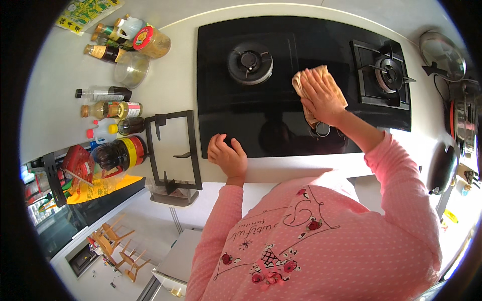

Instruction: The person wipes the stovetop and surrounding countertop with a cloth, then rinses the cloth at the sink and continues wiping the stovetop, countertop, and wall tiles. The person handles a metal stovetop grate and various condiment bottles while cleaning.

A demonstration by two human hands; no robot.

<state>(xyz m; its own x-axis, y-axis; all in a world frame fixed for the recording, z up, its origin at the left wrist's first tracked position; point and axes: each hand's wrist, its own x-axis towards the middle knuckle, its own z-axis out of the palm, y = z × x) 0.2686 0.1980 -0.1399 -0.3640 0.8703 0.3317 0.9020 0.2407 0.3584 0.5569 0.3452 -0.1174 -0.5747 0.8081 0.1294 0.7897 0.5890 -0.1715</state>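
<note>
My right hand lies over a folded tan cloth, pressing it against the black glass gas cooktop. The cloth reaches down to a round control knob at the cooktop's front. At the front left corner, my left hand rests loosely curled and holds nothing; a dark knob shows partly behind its fingers. The left burner has no pan support around it. Around the right burner a square black pan support is in place.
Left of the cooktop, a detached pan support lies on the pale counter. Several sauce bottles, a red-lidded jar and a clear plastic tub stand beyond it. A glass pan lid is at the right.
</note>
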